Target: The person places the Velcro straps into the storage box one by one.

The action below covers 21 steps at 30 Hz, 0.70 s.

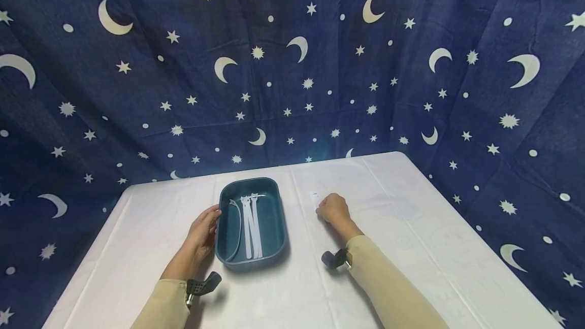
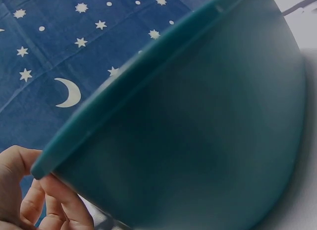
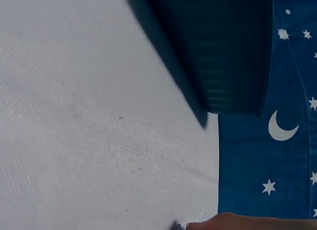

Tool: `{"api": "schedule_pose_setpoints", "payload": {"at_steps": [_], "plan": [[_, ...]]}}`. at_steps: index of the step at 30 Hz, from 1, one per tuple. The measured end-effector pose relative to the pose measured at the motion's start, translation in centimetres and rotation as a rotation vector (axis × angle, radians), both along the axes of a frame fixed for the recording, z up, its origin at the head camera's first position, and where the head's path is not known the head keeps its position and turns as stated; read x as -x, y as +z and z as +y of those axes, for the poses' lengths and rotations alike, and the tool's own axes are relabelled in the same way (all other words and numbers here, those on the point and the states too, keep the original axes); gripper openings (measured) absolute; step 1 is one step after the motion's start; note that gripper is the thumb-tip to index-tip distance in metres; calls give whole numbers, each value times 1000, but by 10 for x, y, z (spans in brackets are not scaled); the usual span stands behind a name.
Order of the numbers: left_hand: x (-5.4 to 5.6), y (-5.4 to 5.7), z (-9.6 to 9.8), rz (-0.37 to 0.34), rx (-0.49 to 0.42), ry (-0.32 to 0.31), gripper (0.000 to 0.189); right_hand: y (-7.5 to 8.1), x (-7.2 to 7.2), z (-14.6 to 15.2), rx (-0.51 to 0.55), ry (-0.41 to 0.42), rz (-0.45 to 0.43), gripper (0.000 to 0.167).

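Observation:
A dark teal rectangular tray (image 1: 274, 227) stands left of centre on the table. My left hand (image 1: 203, 230) grips its left rim, thumb and fingers on either side of the edge in the left wrist view. Inside lie several white flat strips (image 1: 248, 227) with small shaped heads at the far end, and a curved strip (image 1: 239, 230) bends along the left wall. To the right of the tray, my right hand (image 1: 334, 210) is low at the table with curled fingers, pinching a small white strip (image 1: 315, 197) whose far end shows beyond the fingertips.
A white cloth (image 1: 393, 278) with fold lines covers the table. Dark blue curtains (image 1: 283, 90) with moons and stars stand behind it and on both sides. A black wrist mount (image 1: 335, 259) sits at the right cuff, another mount (image 1: 204, 284) at the left.

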<state>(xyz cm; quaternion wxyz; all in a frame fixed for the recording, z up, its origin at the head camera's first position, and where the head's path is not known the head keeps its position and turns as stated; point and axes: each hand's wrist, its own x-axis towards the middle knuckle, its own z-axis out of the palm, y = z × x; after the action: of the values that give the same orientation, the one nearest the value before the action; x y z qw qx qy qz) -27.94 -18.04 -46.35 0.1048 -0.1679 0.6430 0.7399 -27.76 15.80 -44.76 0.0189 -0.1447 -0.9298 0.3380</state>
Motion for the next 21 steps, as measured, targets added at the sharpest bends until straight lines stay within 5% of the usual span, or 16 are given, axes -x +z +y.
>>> {"api": "schedule_pose_setpoints", "payload": {"at_steps": [21], "plan": [[-1,1,1,9,2,-7,50,0,3,1,-35,17,-1,12]]}}
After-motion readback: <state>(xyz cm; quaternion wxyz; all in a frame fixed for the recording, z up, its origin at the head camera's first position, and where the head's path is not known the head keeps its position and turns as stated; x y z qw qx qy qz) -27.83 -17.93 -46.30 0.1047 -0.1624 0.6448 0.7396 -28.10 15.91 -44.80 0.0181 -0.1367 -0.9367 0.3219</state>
